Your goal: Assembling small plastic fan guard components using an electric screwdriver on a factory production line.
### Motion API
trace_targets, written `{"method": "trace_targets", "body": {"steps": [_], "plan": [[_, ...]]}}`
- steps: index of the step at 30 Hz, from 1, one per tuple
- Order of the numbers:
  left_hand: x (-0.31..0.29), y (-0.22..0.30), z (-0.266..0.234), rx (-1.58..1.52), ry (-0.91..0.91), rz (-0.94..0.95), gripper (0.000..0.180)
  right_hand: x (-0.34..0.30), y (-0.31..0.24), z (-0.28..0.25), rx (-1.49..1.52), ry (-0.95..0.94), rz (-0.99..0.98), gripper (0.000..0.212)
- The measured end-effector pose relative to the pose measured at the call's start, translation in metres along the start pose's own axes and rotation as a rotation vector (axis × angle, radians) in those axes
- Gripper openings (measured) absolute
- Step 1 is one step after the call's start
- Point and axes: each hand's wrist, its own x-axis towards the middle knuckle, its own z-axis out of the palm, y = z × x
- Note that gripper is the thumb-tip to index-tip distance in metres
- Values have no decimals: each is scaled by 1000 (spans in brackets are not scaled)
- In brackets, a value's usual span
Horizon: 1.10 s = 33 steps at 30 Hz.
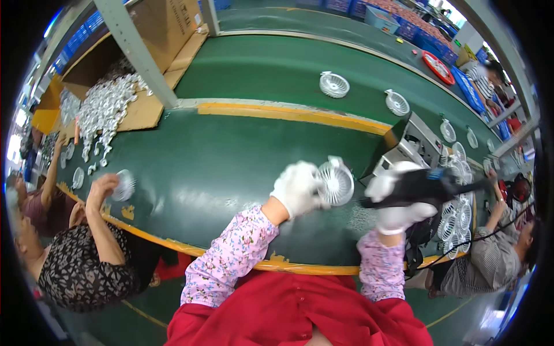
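In my gloved left hand [299, 189] is a white round fan grille [336, 183] with radial ribs and a small tab on top, held upright over the green work surface. My right hand [398, 199], also gloved and smeared by motion, is wrapped round a long black power tool [418, 189]. The tool lies sideways, its narrow end toward the grille but apart from it. A silver and black metal box [407, 151] stands just behind my right hand. Several more white grilles [456, 222] are stacked to the right.
A green conveyor belt [259, 66] beyond the yellow edge carries several grilles [334, 85]. Small clear plastic parts [112, 106] spill from a cardboard box [161, 34] at the far left. Co-workers sit on both sides; the left one's hand [104, 189] holds a grille. A black cable hangs at right.
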Motion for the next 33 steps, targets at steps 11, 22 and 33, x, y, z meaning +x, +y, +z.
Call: {"method": "trace_targets", "body": {"steps": [11,22,33], "plan": [[-25,-72,-105,676,560,-1190,56,27,-20,-58,-235,179,-107,95],[-16,-53,-55,114,59,-414,55,4,-18,-7,-117,101,-66,91],[0,21,-4,-7,-174,-63,38,-12,18,-6,-50,14,74,87]]}}
